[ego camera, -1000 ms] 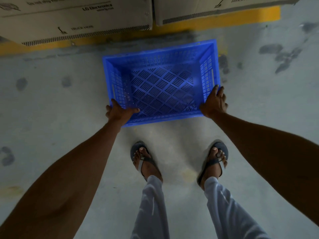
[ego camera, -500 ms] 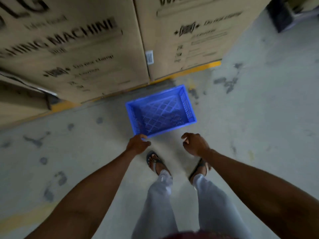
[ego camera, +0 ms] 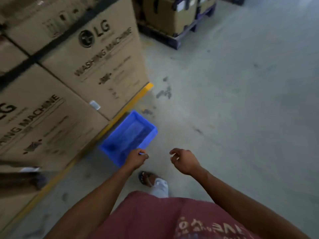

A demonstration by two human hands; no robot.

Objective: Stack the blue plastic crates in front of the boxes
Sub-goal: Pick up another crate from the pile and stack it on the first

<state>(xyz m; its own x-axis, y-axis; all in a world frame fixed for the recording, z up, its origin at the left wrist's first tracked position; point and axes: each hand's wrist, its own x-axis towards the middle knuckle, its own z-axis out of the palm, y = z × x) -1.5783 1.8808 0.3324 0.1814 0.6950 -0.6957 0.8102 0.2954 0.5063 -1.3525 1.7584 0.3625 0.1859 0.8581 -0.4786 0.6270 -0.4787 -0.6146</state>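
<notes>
So far, judging from the head view, only one blue crate (ego camera: 128, 137) sat on the concrete floor (ego camera: 241, 118), right beside the yellow line (ego camera: 120, 114) at the foot of the washing machine boxes (ego camera: 89, 66). It looked empty, with nothing stacked in it. The left hand (ego camera: 136, 158) hovered over the crate's near corner, fingers loosely curled; whether it touched the rim could not be told through the blur. The right hand (ego camera: 183, 160) hung apart from the crate, fingers relaxed, holding nothing. No other crate was visible, so the stacking seemed barely begun; more crates would have to be fetched.
</notes>
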